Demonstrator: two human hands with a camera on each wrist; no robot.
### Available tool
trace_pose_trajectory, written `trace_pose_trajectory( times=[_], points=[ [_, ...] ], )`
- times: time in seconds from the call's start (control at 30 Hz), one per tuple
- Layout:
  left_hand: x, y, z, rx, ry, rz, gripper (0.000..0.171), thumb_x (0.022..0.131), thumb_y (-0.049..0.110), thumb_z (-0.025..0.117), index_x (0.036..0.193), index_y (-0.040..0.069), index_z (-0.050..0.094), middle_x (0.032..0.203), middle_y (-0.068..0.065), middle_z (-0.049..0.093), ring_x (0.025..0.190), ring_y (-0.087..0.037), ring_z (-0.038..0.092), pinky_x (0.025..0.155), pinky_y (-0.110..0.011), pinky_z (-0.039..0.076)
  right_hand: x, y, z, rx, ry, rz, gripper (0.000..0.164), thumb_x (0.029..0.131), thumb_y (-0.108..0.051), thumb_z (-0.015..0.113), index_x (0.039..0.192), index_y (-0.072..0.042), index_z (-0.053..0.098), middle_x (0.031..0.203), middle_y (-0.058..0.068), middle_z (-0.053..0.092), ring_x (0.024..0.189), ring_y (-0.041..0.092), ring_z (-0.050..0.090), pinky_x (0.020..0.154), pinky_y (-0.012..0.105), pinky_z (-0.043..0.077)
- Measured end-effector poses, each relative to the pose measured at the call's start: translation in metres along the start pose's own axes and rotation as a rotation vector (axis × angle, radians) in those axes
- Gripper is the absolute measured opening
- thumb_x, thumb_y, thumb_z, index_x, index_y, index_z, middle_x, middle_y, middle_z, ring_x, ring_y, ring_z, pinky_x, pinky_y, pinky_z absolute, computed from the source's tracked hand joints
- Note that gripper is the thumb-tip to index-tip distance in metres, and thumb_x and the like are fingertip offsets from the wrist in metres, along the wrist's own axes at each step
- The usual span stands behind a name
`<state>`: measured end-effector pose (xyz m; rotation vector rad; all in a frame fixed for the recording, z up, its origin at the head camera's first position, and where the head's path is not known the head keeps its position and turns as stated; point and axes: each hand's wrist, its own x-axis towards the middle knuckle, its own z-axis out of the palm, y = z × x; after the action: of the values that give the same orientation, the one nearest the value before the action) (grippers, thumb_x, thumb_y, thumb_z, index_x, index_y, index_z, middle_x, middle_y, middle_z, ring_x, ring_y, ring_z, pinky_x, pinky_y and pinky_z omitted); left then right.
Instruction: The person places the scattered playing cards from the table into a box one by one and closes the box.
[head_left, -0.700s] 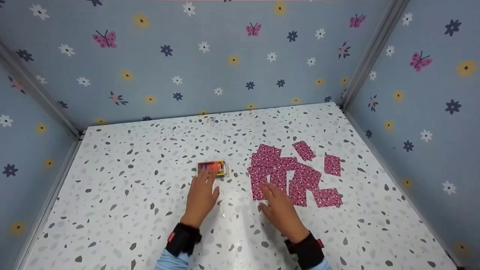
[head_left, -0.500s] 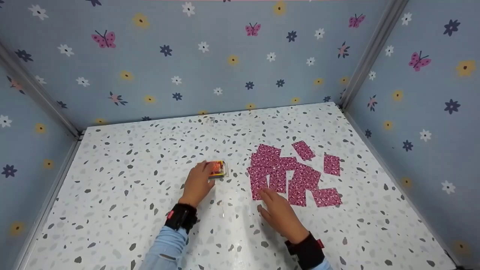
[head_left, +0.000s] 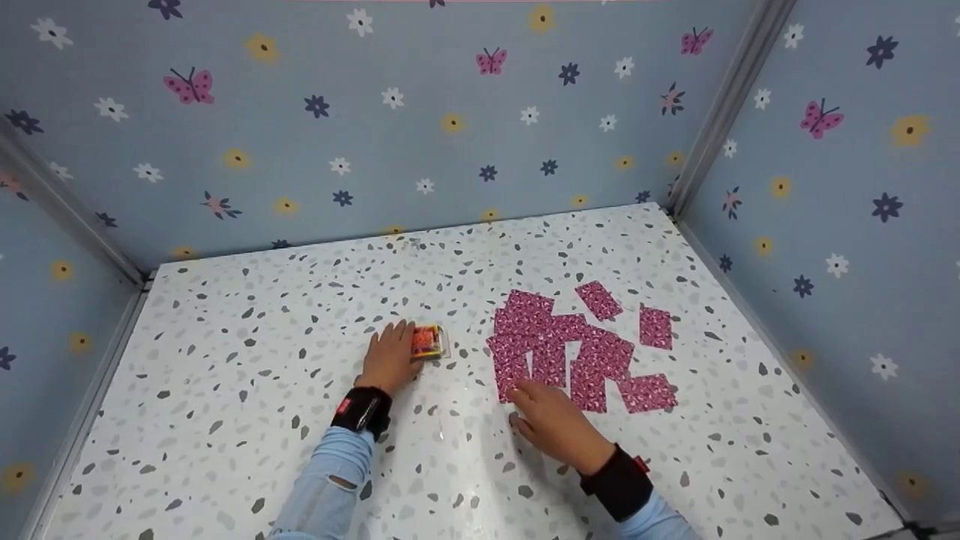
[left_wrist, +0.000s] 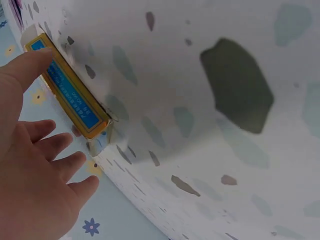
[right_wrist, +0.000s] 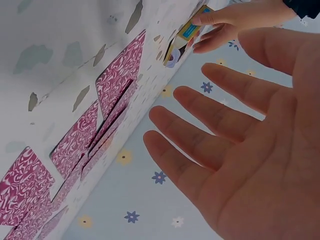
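Note:
In the head view, a small yellow-edged card box [head_left: 426, 342], orange-red on top, lies left of the middle of the table. My left hand [head_left: 388, 356] is at its left end and covers part of it. In the left wrist view the thumb lies over the box's blue-panelled side [left_wrist: 75, 92], and the other fingers are loosely bent, apart from that side. Magenta-and-white patterned cards [head_left: 550, 358] lie spread and overlapping, with that same side up. My right hand [head_left: 559, 424] hovers at their near left edge, fingers extended, holding nothing.
Single cards lie at the group's right side, such as the upright one [head_left: 655, 328] and the tilted one [head_left: 598, 300]. The speckled white table [head_left: 262, 375] is bounded by flowered blue panels [head_left: 420, 112] at the back and both sides.
My left hand has drawn back leftward from the top of the box to its left end, uncovering less of its left part. The right hand has barely moved. The head view has shifted slightly.

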<state>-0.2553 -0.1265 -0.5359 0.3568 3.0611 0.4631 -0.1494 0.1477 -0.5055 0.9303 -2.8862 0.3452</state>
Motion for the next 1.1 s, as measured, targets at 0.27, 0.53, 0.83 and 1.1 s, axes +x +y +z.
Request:
trace_pose_trajectory(
  times=[0.27,0.53,0.83,1.1],
  points=[
    [-0.003,-0.004,0.006,0.009,0.036,0.026,0.063,0.083,0.016,0.068,0.136,-0.005,0.041,0.128,-0.025,0.049,0.120,-0.038,0.046,0.106,-0.047,0.037,0.005,-0.003,0.001,0.005,-0.041,-0.016,0.034,0.091,-0.021,0.058,0.121,-0.006,0.056,0.121,0.012,0.059,0.106,0.026,0.059,0.093,0.041,0.050],
    [-0.022,0.003,0.007,-0.077,0.013,0.020,0.068,0.081,0.022,0.070,0.134,-0.009,0.041,0.123,-0.024,0.048,0.112,-0.036,0.050,0.097,-0.045,0.045,0.003,-0.008,0.006,-0.015,0.017,0.014,0.030,0.090,-0.022,0.059,0.116,-0.007,0.060,0.112,0.009,0.064,0.093,0.023,0.064,0.082,0.037,0.054],
    [-0.069,0.044,-0.007,-0.177,0.186,0.065,0.068,0.075,0.030,0.076,0.129,-0.001,0.049,0.117,-0.015,0.050,0.103,-0.024,0.051,0.083,-0.038,0.051,0.004,-0.021,0.003,0.342,0.088,0.222,0.055,0.093,-0.024,0.056,0.137,0.003,0.037,0.119,0.017,0.062,0.106,0.029,0.062,0.089,0.042,0.053],
    [-0.099,0.071,-0.018,-0.154,0.368,0.189,0.064,0.070,0.032,0.079,0.122,0.006,0.054,0.111,-0.010,0.054,0.095,-0.020,0.055,0.072,-0.034,0.054,0.014,-0.028,-0.003,0.822,0.173,0.241,0.066,0.092,-0.023,0.058,0.143,0.003,0.024,0.136,0.022,0.046,0.121,0.036,0.051,0.099,0.042,0.047]
  ],
)
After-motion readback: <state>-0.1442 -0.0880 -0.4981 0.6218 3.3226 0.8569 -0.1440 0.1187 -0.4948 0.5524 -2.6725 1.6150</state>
